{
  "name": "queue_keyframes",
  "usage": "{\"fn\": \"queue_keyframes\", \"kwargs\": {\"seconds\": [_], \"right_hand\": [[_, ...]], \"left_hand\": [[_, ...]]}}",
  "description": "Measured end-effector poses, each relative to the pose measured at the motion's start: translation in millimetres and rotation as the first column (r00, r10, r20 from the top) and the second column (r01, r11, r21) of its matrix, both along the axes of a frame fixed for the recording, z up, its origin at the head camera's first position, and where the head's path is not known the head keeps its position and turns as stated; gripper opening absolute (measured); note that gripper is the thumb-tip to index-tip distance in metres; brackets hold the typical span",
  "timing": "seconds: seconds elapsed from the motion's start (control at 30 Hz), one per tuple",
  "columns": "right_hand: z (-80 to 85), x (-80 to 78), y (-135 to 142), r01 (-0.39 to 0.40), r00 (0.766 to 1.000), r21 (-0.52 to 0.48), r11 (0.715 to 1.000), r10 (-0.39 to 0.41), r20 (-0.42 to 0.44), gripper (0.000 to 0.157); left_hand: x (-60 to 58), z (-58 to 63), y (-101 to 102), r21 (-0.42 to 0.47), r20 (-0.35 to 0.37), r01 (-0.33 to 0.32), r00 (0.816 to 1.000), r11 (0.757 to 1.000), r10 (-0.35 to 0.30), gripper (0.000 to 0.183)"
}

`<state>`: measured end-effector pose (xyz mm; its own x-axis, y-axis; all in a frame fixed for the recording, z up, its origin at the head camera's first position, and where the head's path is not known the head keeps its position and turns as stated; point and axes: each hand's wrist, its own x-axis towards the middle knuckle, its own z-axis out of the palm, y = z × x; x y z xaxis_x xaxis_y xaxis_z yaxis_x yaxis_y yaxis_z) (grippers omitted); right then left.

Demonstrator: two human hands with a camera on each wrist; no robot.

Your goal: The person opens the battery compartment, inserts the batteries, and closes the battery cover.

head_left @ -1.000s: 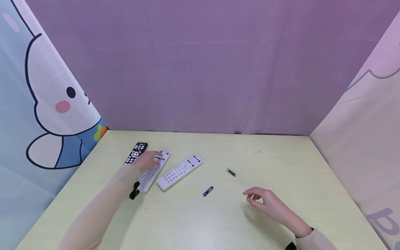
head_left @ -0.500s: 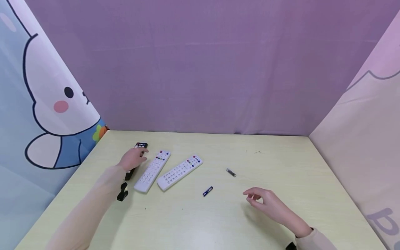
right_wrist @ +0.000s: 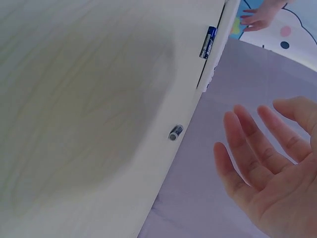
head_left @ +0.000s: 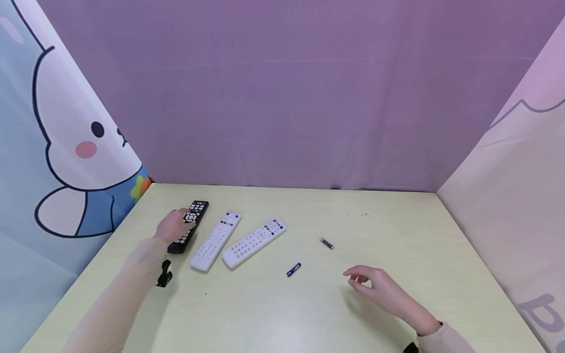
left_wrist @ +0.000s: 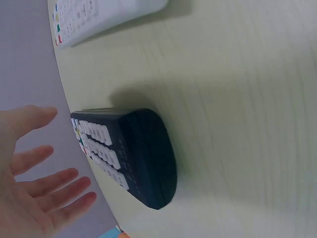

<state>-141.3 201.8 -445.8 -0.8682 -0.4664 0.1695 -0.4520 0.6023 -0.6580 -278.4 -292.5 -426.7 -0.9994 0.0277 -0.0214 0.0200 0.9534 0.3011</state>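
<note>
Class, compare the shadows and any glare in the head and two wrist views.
Head view: a soft shadow below the right hand, pale glare on the near table; left wrist view: a blurry-edged shadow beside the black remote; right wrist view: a broad, soft-edged shadow across the table.

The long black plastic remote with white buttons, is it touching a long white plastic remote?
No, a strip of pale wood-look table shows between the black remote and the nearest white remote.

Purple backdrop (head_left: 282, 93) behind pale table (head_left: 265, 314); blue cloth (head_left: 17, 147) with cartoon figure (head_left: 70, 117) at left, pale printed cloth (head_left: 512, 196) at right.
</note>
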Motion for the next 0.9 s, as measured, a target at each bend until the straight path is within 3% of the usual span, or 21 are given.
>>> {"fn": "queue_keyframes", "kwargs": {"seconds": [0.2, 0.43, 0.9], "right_hand": [[0.2, 0.0, 0.1, -0.001, 1.0, -0.001, 1.0, 0.001, 0.002, 0.017], [-0.1, -0.6, 0.4, -0.001, 1.0, 0.002, 1.0, 0.001, 0.005, 0.017], [0.4, -0.9, 0.7, 0.001, 1.0, 0.007, 1.0, -0.001, 0.028, 0.018]], "left_hand": [[0.4, -4.0, -3.3, 0.019, 0.076, -0.077, 0.994, 0.997, 0.076, 0.062], [3.5, -8.5, -6.3, -0.047, 0.094, -0.099, 0.99, 0.994, 0.103, 0.074], [4.7, -19.7, -6.9, -0.051, 0.095, -0.122, 0.987, 0.991, 0.126, 0.064]]}}
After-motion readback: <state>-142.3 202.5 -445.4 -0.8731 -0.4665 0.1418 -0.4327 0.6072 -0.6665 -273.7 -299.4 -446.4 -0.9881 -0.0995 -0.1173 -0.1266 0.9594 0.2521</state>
